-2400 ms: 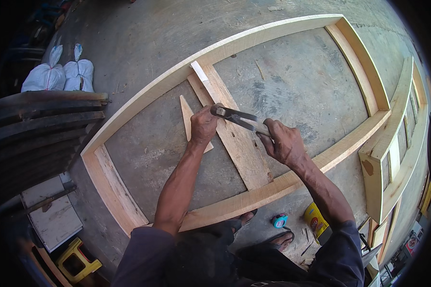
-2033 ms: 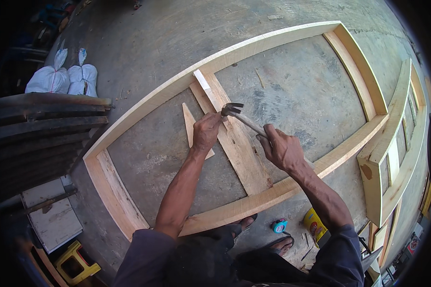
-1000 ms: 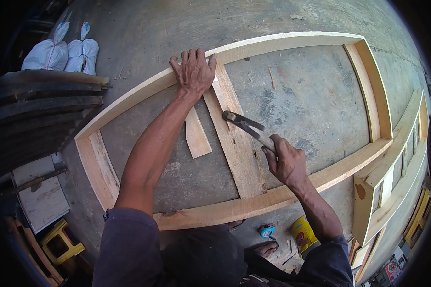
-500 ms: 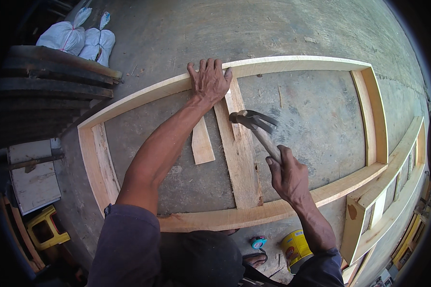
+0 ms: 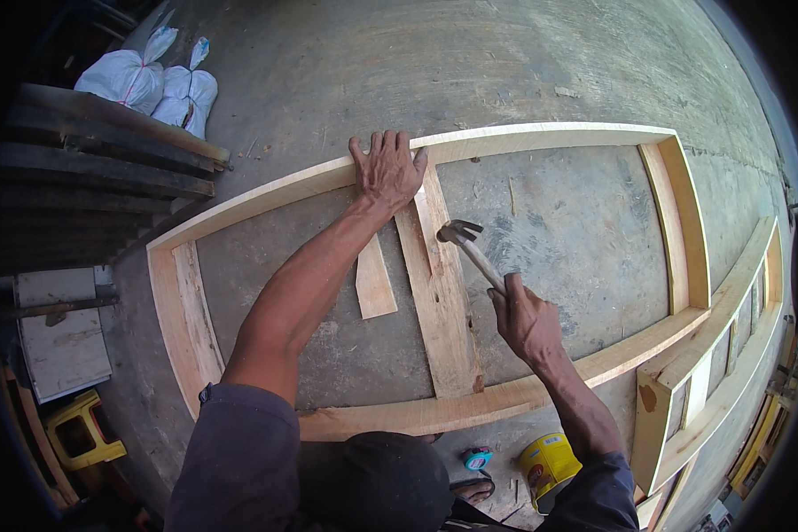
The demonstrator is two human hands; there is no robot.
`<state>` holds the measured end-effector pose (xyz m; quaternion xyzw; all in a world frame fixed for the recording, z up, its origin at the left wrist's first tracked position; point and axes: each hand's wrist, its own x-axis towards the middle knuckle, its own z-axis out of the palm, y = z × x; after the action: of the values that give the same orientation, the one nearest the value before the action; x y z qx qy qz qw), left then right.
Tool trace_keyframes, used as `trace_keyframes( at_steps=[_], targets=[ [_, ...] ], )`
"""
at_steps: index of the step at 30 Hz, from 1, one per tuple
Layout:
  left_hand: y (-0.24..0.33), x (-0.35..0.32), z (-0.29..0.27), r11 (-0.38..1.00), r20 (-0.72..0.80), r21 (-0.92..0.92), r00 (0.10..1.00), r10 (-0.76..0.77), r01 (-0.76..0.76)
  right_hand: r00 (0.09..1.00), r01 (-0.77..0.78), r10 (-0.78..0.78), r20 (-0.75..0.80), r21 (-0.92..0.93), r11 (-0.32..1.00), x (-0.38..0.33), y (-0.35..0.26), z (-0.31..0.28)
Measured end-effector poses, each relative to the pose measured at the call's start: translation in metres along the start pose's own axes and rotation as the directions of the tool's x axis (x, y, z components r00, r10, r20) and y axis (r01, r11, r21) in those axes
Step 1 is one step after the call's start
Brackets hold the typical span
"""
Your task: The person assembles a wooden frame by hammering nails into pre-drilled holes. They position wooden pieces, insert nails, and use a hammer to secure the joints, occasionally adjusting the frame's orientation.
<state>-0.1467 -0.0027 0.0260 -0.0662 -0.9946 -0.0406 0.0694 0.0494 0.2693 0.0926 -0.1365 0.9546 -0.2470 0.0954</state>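
My right hand (image 5: 529, 326) is closed round the handle of a claw hammer (image 5: 481, 260). The hammer's head is over the right edge of the wide wooden crosspiece (image 5: 443, 341); whether it touches the wood I cannot tell. My left hand (image 5: 388, 173) grips the far rail (image 5: 523, 136) of a rectangular wooden frame, its fingers hooked over the top edge. Below that hand, a narrow wooden strip (image 5: 427, 232) lies along the crosspiece, its far end partly covered by the hand. Left of the crosspiece, a loose short board (image 5: 377, 288) rests on the floor, partly hidden by my forearm.
A second wooden frame (image 5: 674, 381) stands at the right. Near my feet are a tape measure (image 5: 476, 458) and a yellow can (image 5: 548, 461). Dark stacked beams (image 5: 106, 164), white sacks (image 5: 186, 93) and a yellow plastic stool (image 5: 84, 430) line the left side.
The hammer's head has come down nearer the crosspiece, and my right hand has shifted slightly left. My left hand keeps its grip on the far rail. The whole view has shifted a little.
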Motion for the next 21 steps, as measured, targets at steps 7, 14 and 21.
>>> trace_keyframes(
  at_steps=[7, 14, 21],
  targets=[
    [0.000, 0.001, 0.003, 1.000, -0.025, 0.002, 1.000, -0.002, 0.002, 0.999, -0.006, 0.007, 0.050, -0.022, 1.000, -0.004, 0.008, 0.005],
    [-0.001, 0.001, 0.002, 1.000, -0.013, -0.027, 1.000, -0.003, 0.003, 0.996, 0.082, -0.079, -0.051, 0.066, 0.994, -0.006, 0.000, 0.003],
    [-0.002, 0.005, -0.004, 0.999, -0.041, -0.035, 0.999, 0.008, -0.009, 0.875, 0.388, -0.270, -0.401, 0.248, 0.888, -0.004, -0.002, 0.007]
  ],
)
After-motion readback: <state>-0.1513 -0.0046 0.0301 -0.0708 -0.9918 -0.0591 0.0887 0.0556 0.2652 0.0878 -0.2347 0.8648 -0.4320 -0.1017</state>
